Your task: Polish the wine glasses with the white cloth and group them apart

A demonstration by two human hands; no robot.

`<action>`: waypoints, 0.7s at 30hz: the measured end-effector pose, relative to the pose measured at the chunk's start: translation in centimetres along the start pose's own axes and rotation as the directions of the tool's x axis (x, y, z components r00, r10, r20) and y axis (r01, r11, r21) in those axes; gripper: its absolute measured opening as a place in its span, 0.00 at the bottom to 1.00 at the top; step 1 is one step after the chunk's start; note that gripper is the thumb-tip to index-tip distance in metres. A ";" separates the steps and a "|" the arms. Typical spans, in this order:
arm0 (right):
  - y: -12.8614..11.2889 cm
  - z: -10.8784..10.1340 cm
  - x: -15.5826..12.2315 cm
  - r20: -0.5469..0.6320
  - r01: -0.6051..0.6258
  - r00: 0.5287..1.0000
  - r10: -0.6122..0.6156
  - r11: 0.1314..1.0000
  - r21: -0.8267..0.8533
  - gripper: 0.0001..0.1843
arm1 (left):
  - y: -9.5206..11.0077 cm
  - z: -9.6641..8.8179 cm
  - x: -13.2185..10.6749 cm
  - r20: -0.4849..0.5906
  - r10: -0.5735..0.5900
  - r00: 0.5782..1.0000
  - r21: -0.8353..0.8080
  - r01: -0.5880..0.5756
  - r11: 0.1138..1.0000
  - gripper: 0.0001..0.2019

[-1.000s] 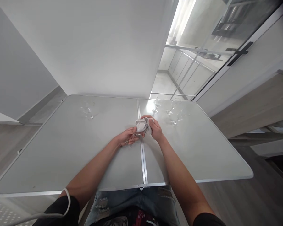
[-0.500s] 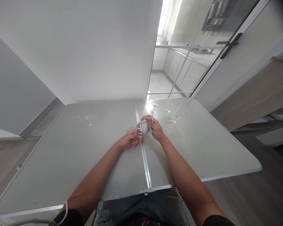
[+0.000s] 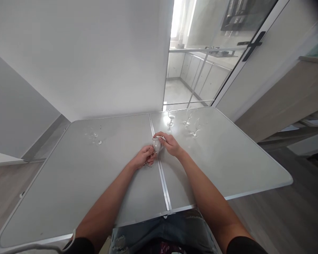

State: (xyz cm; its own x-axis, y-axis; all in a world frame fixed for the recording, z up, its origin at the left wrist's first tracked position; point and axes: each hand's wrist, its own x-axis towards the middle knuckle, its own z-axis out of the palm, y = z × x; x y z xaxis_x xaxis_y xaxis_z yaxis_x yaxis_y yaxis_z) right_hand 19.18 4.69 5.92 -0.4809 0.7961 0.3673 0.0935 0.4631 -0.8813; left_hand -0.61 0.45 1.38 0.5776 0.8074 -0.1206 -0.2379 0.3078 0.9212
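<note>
My left hand [image 3: 146,155] is closed around the stem of a wine glass [image 3: 148,164], whose foot shows below the fingers. The bowl end points away from me and to the right. My right hand [image 3: 169,143] grips a white cloth [image 3: 157,144] at the bowl, with fingers over the rim. The cloth appears to be partly in the bowl, though the fingers hide some of it. Both hands are held close together over the seam in the middle of the table.
Several clear glasses stand at the table's far right, among them a stemmed glass [image 3: 170,120] and another [image 3: 195,132]. A clear glass [image 3: 93,135] lies at the far left. The grey table [image 3: 69,190] meets a white wall [image 3: 116,63] and a glass door [image 3: 193,77].
My right hand has shifted slightly left and turned, its fingers now over the bowl's rim. The cloth looks more bunched in the bowl. My left hand keeps its hold; the view has tilted slightly.
</note>
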 end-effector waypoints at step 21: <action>-0.7 0.5 -0.2 -0.205 -0.031 0.974 0.100 0.948 0.318 0.25 | -0.2 0.1 0.3 -0.013 0.081 0.997 0.084 -0.079 0.993 0.29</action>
State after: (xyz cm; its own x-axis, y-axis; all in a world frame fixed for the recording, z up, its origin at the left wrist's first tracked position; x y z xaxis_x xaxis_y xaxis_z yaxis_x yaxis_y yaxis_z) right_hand 18.80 4.03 6.30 -0.2804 0.9014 0.3300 -0.1739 0.2904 -0.9410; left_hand -0.30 0.54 1.19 0.5464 0.8360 -0.0505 -0.2164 0.1992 0.9558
